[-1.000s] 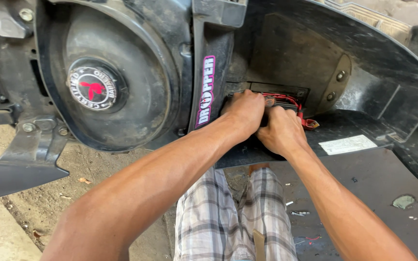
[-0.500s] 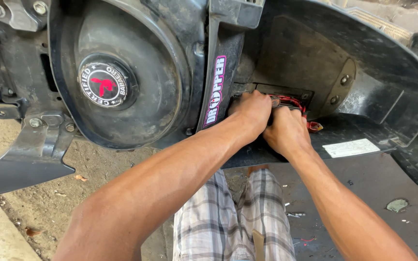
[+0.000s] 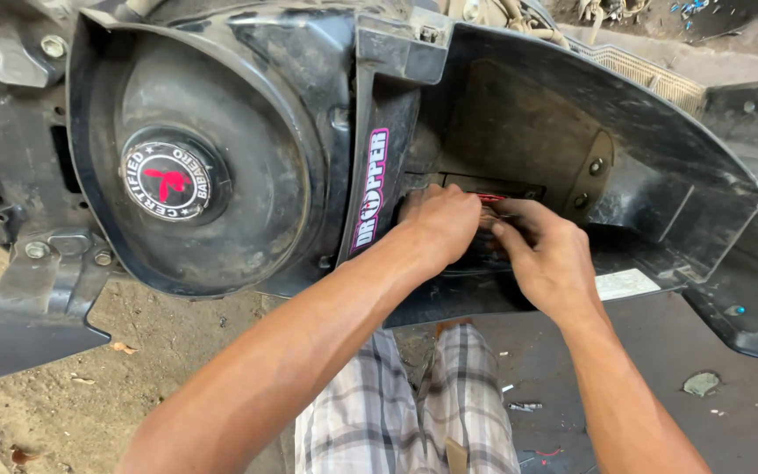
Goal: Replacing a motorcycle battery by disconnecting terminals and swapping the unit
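Both my hands reach into a dark recess (image 3: 519,132) in the black plastic body of a scooter. My left hand (image 3: 442,219) has its fingers curled inside the opening, and what they hold is hidden. My right hand (image 3: 547,256) sits just to the right, fingertips bunched and pointing left. A short piece of red wire (image 3: 490,199) shows between the two hands, at my right fingertips. The two hands almost touch.
A round black cover with a red-and-white badge (image 3: 168,180) fills the left. A pink-and-white vertical sticker (image 3: 370,189) marks the rib beside my left wrist. A white label (image 3: 626,283) lies on the panel. Below are plaid shorts (image 3: 405,412), a metal bracket (image 3: 37,307) and dirt ground (image 3: 177,351).
The view has shifted a little to the right. My hands have closed in over the red wires, so less of the red shows now than before.
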